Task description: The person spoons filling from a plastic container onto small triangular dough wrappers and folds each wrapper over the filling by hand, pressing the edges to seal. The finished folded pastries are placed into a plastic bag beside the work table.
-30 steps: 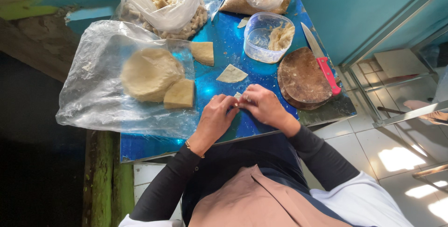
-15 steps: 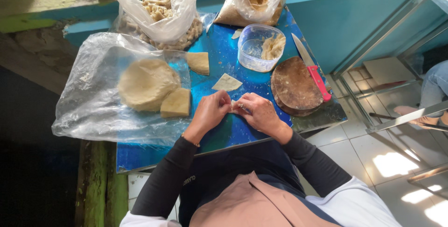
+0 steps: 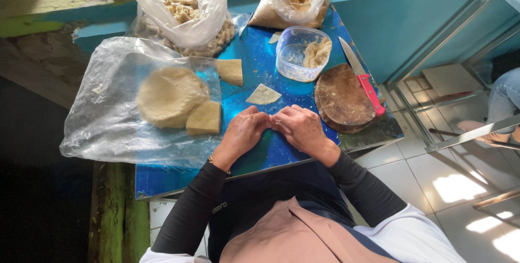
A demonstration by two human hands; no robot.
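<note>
- Blue desk (image 3: 254, 68): working surface, crowded at the far edge with bags of filling and finished pieces.
- Clear plastic sheet (image 3: 103, 122): at left, carrying the round dough disc (image 3: 169, 96) and cut wedges.
- Round wooden board (image 3: 342, 96): at right, red-handled knife (image 3: 364, 79) lying across it.
- Left hand (image 3: 242, 135) and right hand (image 3: 299, 127): fingertips touching at the near edge, pinched on a small dough piece, mostly hidden; best pressed evenly, seam kept tight.
</note>
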